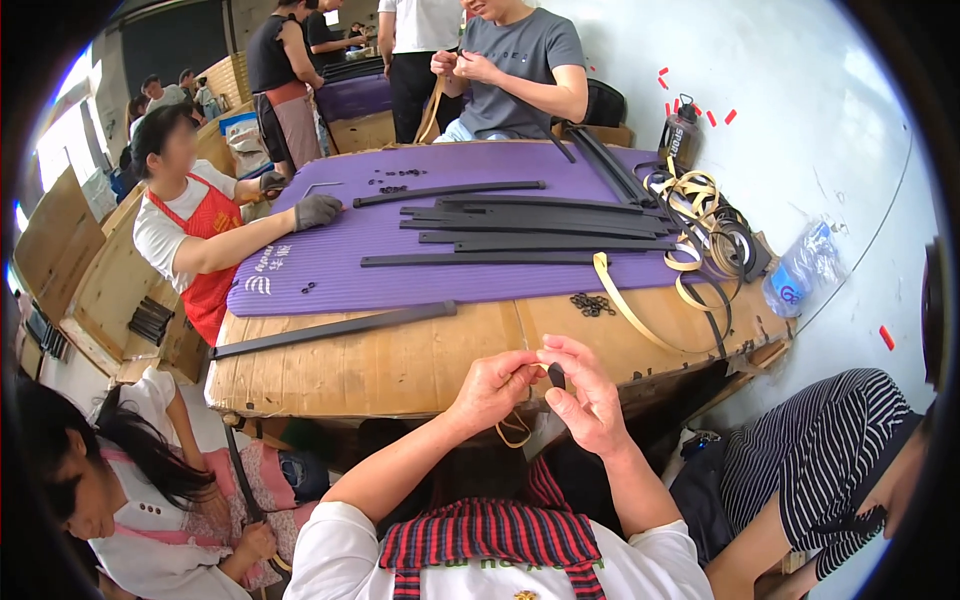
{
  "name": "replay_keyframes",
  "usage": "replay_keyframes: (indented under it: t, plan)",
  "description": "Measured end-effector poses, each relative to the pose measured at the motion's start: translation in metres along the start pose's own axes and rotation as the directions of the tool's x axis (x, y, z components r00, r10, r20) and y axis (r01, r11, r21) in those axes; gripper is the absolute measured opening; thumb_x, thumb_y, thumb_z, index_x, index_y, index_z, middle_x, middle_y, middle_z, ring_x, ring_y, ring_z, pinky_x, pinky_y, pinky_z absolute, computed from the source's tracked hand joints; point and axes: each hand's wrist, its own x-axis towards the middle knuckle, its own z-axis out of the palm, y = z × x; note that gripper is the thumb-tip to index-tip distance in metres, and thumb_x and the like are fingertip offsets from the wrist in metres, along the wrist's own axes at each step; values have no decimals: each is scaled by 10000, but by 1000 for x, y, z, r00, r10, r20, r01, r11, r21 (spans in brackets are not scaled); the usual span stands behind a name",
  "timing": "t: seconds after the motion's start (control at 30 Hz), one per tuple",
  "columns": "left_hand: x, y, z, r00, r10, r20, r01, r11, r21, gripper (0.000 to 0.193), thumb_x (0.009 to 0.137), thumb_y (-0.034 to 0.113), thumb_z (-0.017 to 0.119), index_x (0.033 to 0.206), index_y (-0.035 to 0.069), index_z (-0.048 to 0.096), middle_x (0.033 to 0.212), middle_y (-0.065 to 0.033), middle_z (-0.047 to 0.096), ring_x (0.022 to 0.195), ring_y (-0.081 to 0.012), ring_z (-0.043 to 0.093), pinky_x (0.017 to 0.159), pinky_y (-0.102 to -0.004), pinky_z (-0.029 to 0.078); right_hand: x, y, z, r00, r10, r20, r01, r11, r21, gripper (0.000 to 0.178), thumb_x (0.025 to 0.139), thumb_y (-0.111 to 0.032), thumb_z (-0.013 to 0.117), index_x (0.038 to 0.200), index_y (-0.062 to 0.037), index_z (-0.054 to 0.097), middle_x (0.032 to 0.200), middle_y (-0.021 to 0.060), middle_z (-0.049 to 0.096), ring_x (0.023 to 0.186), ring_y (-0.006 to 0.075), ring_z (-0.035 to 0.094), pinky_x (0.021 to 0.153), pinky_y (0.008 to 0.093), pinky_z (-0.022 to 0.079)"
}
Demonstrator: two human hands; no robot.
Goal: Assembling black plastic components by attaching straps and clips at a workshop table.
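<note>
One thin strip (556,375), showing black and pale sides, lies right at the hands, above the near edge of the cardboard-topped surface (290,370): its dark end shows between the left hand (500,385) and the right hand (585,395), and one narrow loop hangs below them. The left hand pinches the strip between thumb and fingertips; the right hand is curved around the dark end, thumb apart from the fingers, and whether it grips cannot be told. Beyond them on the one purple mat (330,275) lie a bundle of at least five black bars (540,243) and one separate black bar (450,193) farther off; one more bar (335,330) rests along the surface's near left part. One L-shaped key (322,185) lies at the far left of the mat. One pile of small black rings (593,304), too many to count, sits ahead of the hands, left of tangled pale and black strips (690,262). One dark bottle (682,130) stands at the far right.
</note>
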Motion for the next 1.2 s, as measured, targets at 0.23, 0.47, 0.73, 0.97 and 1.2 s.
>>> replay_keyframes:
  t: [0.23,0.47,0.73,0.97,1.2]
  plan:
    - [-5,-1,-6,997,73,-38,-66,987,147,247,811,13,539,1057,7,540,921,-118,612,848,-184,592,730,-288,475,-5,6,2,997,52,49,-51,998,-26,406,817,-142,586,1188,-3,497,1275,135,390,1198,233,366,987,359,294]
    - [-23,8,-8,966,140,-218,-93,973,213,344,775,-13,589,1108,25,512,882,-95,606,755,-167,580,708,-280,475,-4,6,5,992,96,-83,-105,988,-112,491,790,-137,621,1241,-39,454,1272,158,386,1202,262,373,994,347,300]
    - [-25,4,16,995,-39,-86,23,982,-187,405,819,22,578,1205,27,456,927,-85,612,846,-147,597,759,-280,481,-14,12,11,999,-11,-31,0,947,-321,541,810,-208,628,1269,-17,416,1321,168,338,1212,284,372,975,364,337]
    - [-25,12,22,985,-126,-122,61,898,-435,386,817,10,589,1185,4,472,982,-80,601,901,-138,573,800,-274,470,-20,11,18,998,-12,-61,-5,960,-279,541,791,-265,637,1255,-63,445,1294,189,351,1176,337,384,963,402,334]
    - [-21,11,25,963,-214,-163,45,726,-686,332,807,-26,596,1101,60,469,915,-56,602,845,-112,567,763,-244,466,-16,13,19,995,-40,-90,13,960,-280,566,766,-214,664,1234,10,438,1260,217,392,1146,334,435,940,387,370]
